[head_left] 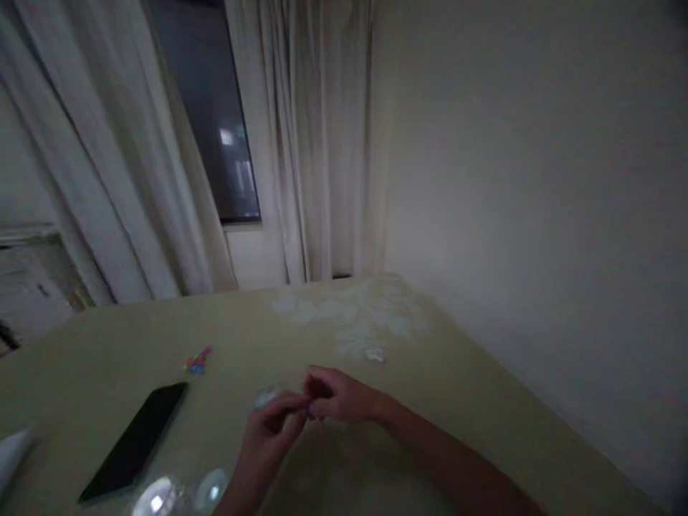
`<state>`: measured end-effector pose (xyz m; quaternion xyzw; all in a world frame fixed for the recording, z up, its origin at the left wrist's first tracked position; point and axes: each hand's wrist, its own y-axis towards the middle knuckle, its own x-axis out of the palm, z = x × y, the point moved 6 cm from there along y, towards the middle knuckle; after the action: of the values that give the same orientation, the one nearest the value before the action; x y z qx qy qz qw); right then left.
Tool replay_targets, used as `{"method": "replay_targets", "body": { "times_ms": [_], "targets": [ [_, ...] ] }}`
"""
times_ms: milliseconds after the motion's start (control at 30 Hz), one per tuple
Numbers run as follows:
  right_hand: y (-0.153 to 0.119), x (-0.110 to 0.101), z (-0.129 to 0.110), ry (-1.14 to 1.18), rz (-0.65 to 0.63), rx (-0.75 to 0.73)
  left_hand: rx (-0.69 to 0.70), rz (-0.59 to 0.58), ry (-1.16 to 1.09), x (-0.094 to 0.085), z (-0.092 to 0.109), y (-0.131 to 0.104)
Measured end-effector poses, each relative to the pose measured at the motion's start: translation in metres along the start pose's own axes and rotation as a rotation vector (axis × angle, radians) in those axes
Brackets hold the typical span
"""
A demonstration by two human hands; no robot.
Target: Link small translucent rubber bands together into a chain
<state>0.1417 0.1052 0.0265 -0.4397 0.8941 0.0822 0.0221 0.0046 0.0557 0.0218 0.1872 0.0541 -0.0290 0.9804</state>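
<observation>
My left hand (272, 432) and my right hand (341, 395) meet above the table, fingertips pinched together. Between them is something small and pinkish, too blurred to name, with a thin strand seeming to hang just below the fingers. Both hands are closed. Just behind my left fingers lies a small clear, shiny item (267, 396), partly hidden by the hand. Close to my left forearm sit two round, clear, shiny pieces, one a disc (211, 490) and the other a brighter round item (157, 497).
A black phone-like slab (134, 441) lies on the left of the table (430, 430). Beyond it is a small multicoloured pile (196, 361). A small white piece (375, 355) rests past my right hand. A white object (13, 455) shows at the left edge. A wall borders the right side.
</observation>
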Motion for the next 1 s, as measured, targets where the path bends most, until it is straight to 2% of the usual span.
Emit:
{"method": "replay_targets", "body": {
  "times_ms": [167, 267, 333, 467, 533, 567, 633, 767, 900, 1000],
  "targets": [
    [-0.003, 0.0, -0.01, -0.043, 0.06, 0.004, -0.082, 0.07, -0.047, 0.0, -0.003, -0.006],
    [-0.003, -0.002, -0.012, -0.055, 0.113, 0.007, -0.118, 0.13, -0.055, -0.007, -0.003, -0.005],
    [-0.003, -0.006, -0.012, -0.086, 0.153, 0.001, -0.159, 0.201, -0.009, -0.021, -0.003, -0.003],
    [-0.003, -0.018, -0.011, -0.187, 0.249, 0.0, -0.19, 0.371, 0.2, -0.064, -0.004, 0.003],
    [-0.004, -0.024, -0.013, -0.247, 0.267, 0.014, -0.18, 0.364, 0.338, -0.079, -0.007, 0.007],
    [-0.005, -0.026, -0.015, -0.284, 0.265, 0.024, -0.172, 0.32, 0.397, -0.082, -0.01, 0.009],
    [-0.007, -0.031, -0.018, -0.369, 0.252, 0.042, -0.124, 0.25, 0.531, -0.084, -0.014, 0.011],
    [-0.011, -0.04, -0.024, -0.52, 0.227, 0.065, -0.033, 0.241, 0.791, -0.086, -0.02, 0.01],
    [-0.013, -0.047, -0.026, -0.644, 0.229, 0.083, 0.051, 0.175, 0.879, -0.081, -0.023, 0.01],
    [-0.014, -0.048, -0.027, -0.697, 0.227, 0.102, 0.09, 0.176, 0.889, -0.082, -0.02, 0.009]
  ]
}}
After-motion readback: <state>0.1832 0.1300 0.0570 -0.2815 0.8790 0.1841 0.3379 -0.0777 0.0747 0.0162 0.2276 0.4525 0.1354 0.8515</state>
